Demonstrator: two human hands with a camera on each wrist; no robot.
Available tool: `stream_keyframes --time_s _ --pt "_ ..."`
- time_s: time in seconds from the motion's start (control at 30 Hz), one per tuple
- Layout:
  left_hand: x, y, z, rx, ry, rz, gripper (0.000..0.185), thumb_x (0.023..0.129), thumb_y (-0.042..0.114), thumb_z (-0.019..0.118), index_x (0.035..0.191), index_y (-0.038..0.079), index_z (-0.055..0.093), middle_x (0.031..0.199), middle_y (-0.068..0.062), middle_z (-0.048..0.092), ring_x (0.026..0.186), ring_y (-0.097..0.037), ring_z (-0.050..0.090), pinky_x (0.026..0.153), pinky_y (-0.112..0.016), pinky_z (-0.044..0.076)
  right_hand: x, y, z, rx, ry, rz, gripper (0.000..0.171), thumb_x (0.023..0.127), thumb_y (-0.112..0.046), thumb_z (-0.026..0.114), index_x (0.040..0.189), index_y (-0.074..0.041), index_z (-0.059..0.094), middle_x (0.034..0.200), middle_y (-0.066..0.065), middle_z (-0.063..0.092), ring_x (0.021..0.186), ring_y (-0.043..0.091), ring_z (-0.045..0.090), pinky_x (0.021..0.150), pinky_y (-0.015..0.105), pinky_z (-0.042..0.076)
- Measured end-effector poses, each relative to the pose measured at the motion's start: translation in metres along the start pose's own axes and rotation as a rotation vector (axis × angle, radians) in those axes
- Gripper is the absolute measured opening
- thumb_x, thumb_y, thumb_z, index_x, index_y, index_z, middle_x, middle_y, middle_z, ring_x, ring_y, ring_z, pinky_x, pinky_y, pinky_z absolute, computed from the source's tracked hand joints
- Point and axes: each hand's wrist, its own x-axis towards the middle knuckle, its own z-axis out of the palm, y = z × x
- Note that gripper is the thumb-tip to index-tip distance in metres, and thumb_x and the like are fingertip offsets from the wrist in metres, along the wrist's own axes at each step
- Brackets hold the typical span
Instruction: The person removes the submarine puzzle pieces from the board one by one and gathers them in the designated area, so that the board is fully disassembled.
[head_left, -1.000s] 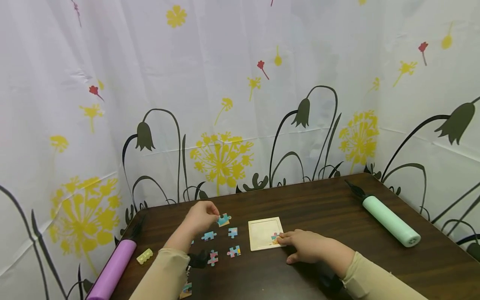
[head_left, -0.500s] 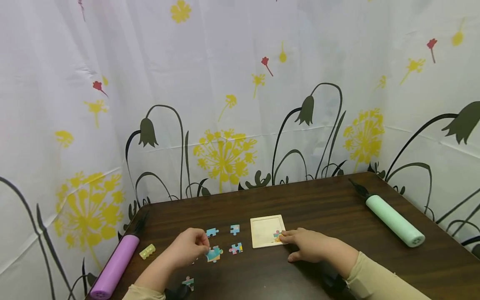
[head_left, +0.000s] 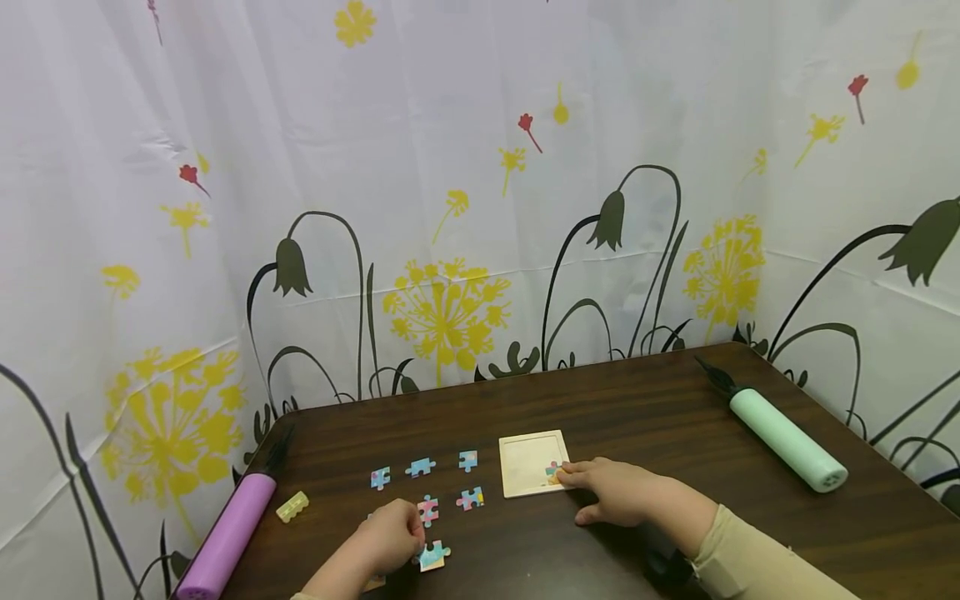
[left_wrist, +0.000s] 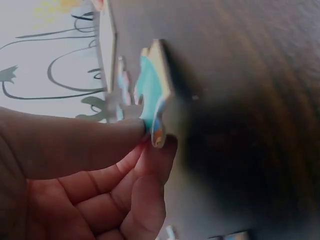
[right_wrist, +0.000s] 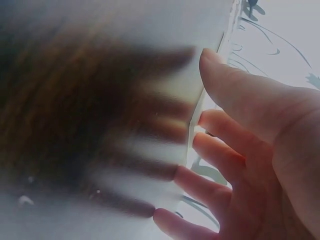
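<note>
While the right hand [head_left: 622,492] rests flat-fingered against the puzzle tray [head_left: 525,462], the left hand [head_left: 390,537] has carried its pinched puzzle piece [head_left: 432,554] to the near worktop [head_left: 637,400].

Long beige sleeve [head_left: 750,562] reaches the wrist; both hands bare.

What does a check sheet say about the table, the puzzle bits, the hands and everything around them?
Surface: dark wooden table, no spills seen.
Job's things: puzzle tray with one piece in its corner; five loose pieces lie left of it.
Clutter: purple pump, green pump, yellow block.
Grips: left hand pinches a blue puzzle piece by its edge; right hand has straight fingers against the tray's edge.
Cables: nothing seen.
Surroundings: flowered white curtain behind the table.
</note>
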Motion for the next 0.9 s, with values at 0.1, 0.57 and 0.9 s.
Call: stream_keyframes --time_s 0.1,0.57,0.9 --pt "0.001 0.000 0.004 0.026 0.017 -0.014 0.019 0.080 -0.001 0.068 0.067 0.008 0.056 0.064 -0.002 0.050 0.059 -0.018 0.045 0.054 -0.031 0.035 -0.001 0.000 0.000 -0.004 0.003 -0.003 0.065 0.088 -0.039 0.073 0.145 -0.017 0.052 0.152 0.002 0.043 0.137 0.036 0.038 0.103 0.054 0.037" --pt "0.008 0.019 -0.013 0.169 0.174 0.003 0.022 0.081 0.006 0.075 0.072 0.012 0.056 0.068 0.003 0.053 0.061 -0.016 0.049 0.060 -0.037 0.038 -0.001 -0.002 -0.001 -0.011 -0.005 -0.001 0.065 0.088 -0.038 0.073 0.146 -0.017 0.051 0.152 0.002 0.042 0.137 0.031 0.038 0.103 0.052 0.037" --pt "0.038 0.073 -0.023 0.226 0.225 0.109 0.017 0.081 0.017 0.077 0.078 0.016 0.060 0.070 0.007 0.056 0.066 -0.014 0.052 0.079 -0.047 0.039 -0.003 -0.003 -0.003 -0.001 -0.002 -0.003 0.065 0.087 -0.036 0.075 0.145 -0.016 0.052 0.151 0.003 0.043 0.136 0.032 0.039 0.103 0.052 0.038"
